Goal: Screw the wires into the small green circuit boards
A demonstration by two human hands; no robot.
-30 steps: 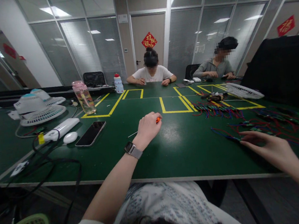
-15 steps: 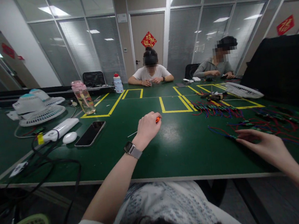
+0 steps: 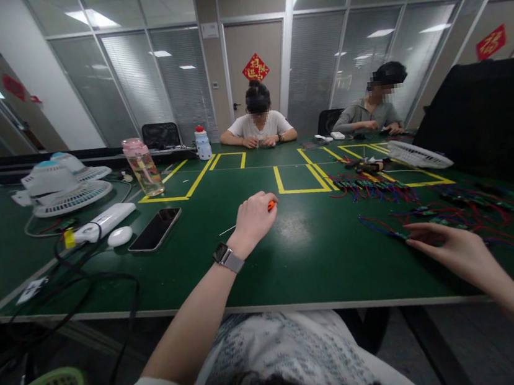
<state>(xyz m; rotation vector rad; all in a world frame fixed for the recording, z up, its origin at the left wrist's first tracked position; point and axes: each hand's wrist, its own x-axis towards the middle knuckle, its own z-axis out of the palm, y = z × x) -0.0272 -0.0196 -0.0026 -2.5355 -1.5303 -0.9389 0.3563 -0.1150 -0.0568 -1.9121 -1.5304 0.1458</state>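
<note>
Gripping a small orange-handled tool (image 3: pixel 271 204) near the middle of the frame, the left hand (image 3: pixel 253 219) is curled shut around it on the green surface (image 3: pixel 311 254); a thin pale shaft (image 3: pixel 227 230) shows just left of the wrist, though whether it belongs to the tool is hard to tell. Toward the right of the frame, the right hand (image 3: pixel 451 250) lies flat with fingers spread, holding nothing, its fingertips touching the near edge of a tangle of red and blue wires (image 3: pixel 433 217). Those wires look light, limp and prone to snagging on one another, so a single strand would likely be best pinched near its end or at a small connector rather than mid-length. A dark phone (image 3: pixel 156 229) lies at left of centre.
</note>
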